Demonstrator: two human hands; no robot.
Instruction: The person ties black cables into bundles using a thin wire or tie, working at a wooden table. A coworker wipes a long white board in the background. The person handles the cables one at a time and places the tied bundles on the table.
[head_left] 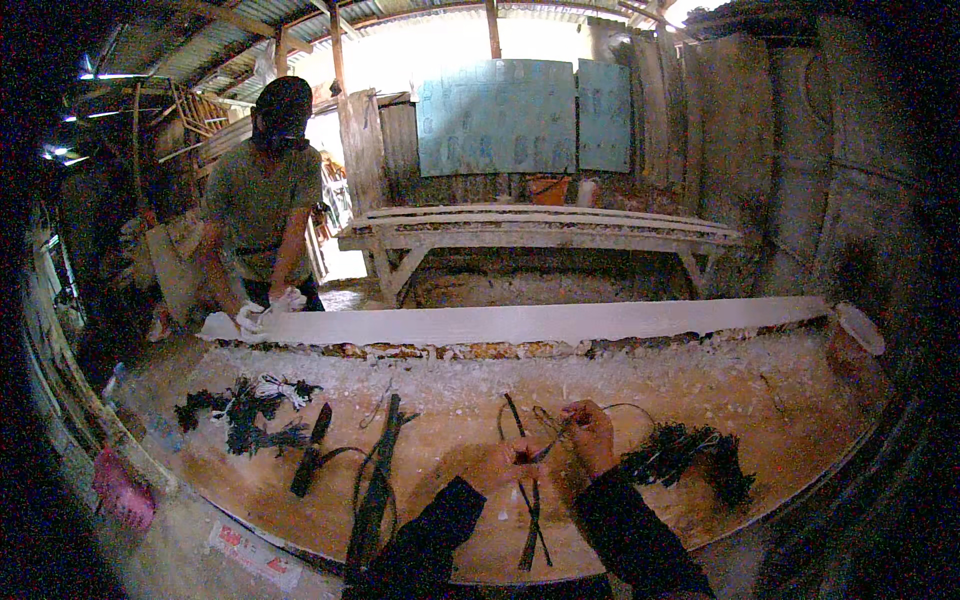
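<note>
Both hands, left hand (508, 462) and right hand (590, 432), pinch thin dark wire strips (530, 500) together near the dusty wooden worktop (450, 480)'s front edge, handy to the dark wire bundle (685, 455).

— We get hard daylight from the gap under the roof (400, 45); it blows out white there.

— And we lose the corners to black, with straight edges bowing toward the rim.

— The bench (600, 400) is evenly lit, soft shadows only.

— We find the whole picture slightly soft, the left side murky.
</note>
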